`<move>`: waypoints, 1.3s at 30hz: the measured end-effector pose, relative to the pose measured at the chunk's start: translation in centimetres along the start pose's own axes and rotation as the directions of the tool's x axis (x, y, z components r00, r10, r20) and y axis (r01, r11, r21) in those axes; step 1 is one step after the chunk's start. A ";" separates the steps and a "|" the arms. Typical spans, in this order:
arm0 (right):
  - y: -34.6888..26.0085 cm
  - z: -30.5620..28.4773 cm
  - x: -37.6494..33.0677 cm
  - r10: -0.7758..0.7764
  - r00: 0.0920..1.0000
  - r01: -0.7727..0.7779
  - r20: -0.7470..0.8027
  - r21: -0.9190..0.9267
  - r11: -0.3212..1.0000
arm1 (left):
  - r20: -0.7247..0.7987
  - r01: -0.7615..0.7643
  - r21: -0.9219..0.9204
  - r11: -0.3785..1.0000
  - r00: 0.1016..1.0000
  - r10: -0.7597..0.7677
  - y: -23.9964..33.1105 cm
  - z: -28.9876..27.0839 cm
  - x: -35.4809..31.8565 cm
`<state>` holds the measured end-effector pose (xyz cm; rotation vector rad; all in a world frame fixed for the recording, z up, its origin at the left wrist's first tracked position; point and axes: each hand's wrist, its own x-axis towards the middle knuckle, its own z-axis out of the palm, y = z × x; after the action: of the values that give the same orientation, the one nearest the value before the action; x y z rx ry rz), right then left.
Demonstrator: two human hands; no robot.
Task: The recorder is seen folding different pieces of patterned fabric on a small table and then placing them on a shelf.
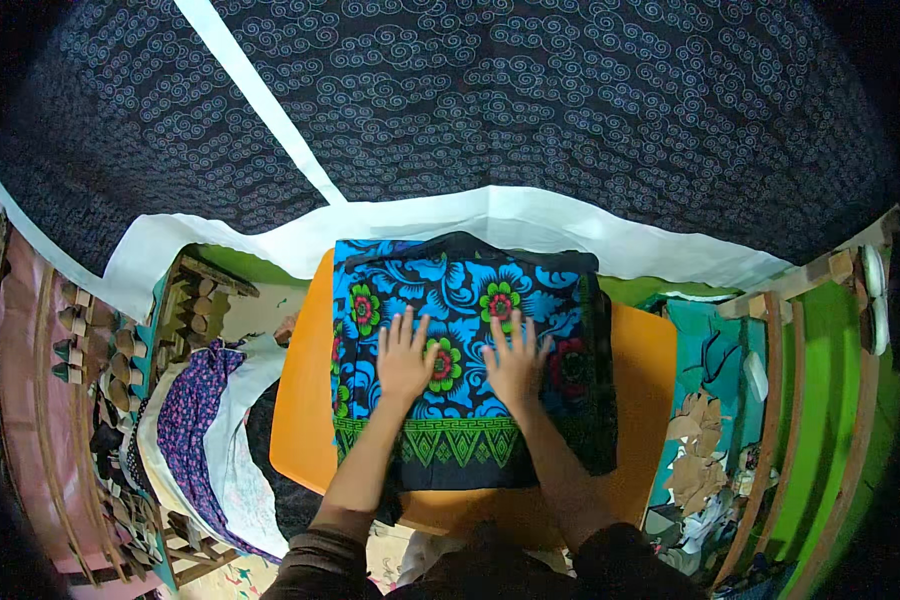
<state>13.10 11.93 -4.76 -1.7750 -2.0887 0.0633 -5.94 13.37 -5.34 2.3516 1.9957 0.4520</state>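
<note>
A folded cloth [460,405] lies in front of me, black with blue leaves, red-and-green flowers and a green patterned border along its near side. My left hand [406,362] rests flat on its middle, fingers spread and pointing away from me. To the right, my right hand [516,368] lies on the same cloth, also with fingers apart. Neither hand grips anything. Under the cloth is an orange table [635,400] with rounded corners. Dark cloth edges show past the fold at the far and right sides.
A large dark cloth with a swirl pattern [570,100] and white border hangs beyond the table. Wooden racks with shoe-shaped forms [120,365] stand at left, near a purple patterned cloth [185,440]. At right are brown cut pieces [698,450] and wooden rails [850,420] before a green wall.
</note>
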 end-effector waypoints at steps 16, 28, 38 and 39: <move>-3.2 -2.0 -9.8 -0.286 0.936 0.250 0.207 0.186 0.950 | 0.311 -0.011 -0.054 0.998 0.950 0.027 -4.6 -3.4 -9.2; -4.3 -3.7 -14.9 -0.036 0.988 0.075 0.147 -0.267 0.961 | 0.810 0.374 -0.405 0.834 0.570 0.138 3.8 -7.3 -20.0; -17.7 -2.7 -23.1 0.211 0.972 -0.207 0.102 -0.043 0.977 | 0.154 -0.665 -0.386 0.639 0.636 0.756 -9.2 -10.5 -15.6; -18.5 -3.0 -22.9 0.204 0.976 -0.205 0.079 0.008 0.979 | 0.135 -0.732 -0.317 0.603 0.594 0.793 -9.9 -10.6 -14.7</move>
<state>-0.61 -14.25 -2.84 -2.0023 -1.9430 0.2090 -19.94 -0.84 -0.19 2.8100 0.6541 0.3139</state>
